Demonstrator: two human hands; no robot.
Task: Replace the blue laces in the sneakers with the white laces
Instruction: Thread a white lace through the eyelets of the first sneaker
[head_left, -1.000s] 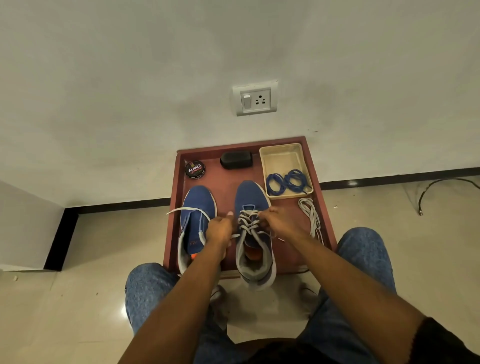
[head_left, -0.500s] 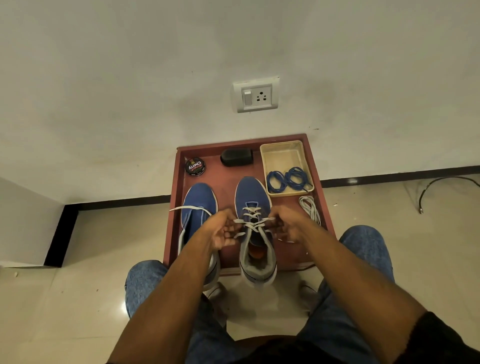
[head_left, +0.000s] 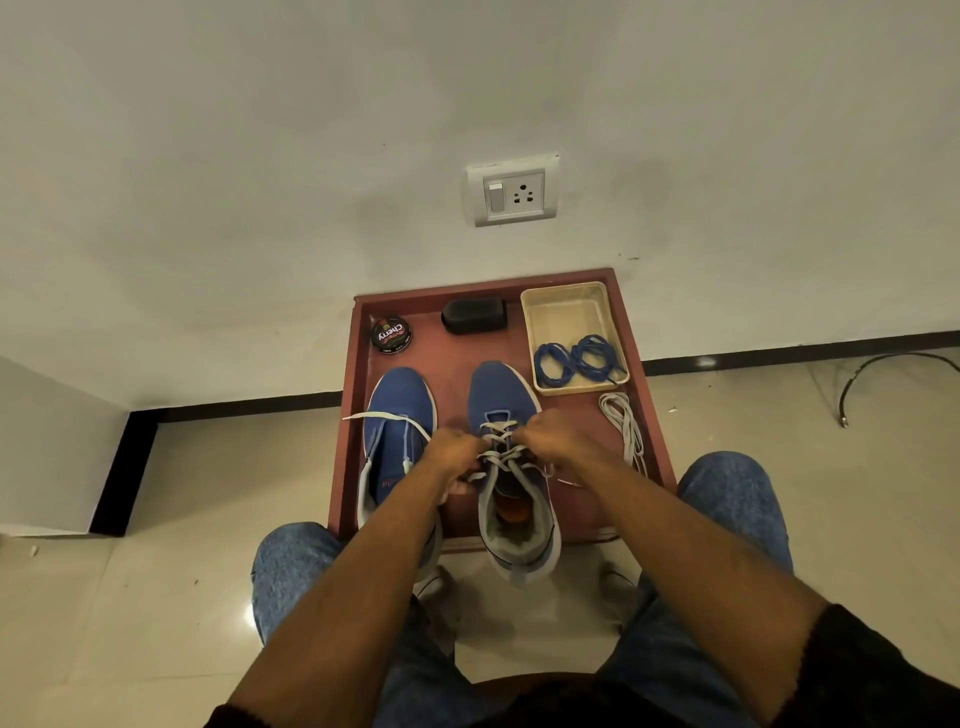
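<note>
The right sneaker (head_left: 511, 467) carries a criss-crossed white lace (head_left: 500, 449) and stands between both hands. Left hand (head_left: 453, 453) and right hand (head_left: 551, 435) flank it, curled fingers (head_left: 524, 432) pinching the lace ends. Blue laces (head_left: 576, 359) lie beyond the fingers.

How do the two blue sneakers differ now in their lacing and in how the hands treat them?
The right sneaker has a white lace crossed through several eyelets; the left sneaker has only a loose white lace lying over it. Both hands, left hand and right hand, work at the right sneaker. Both sneakers are blue, toes toward the wall.
</note>
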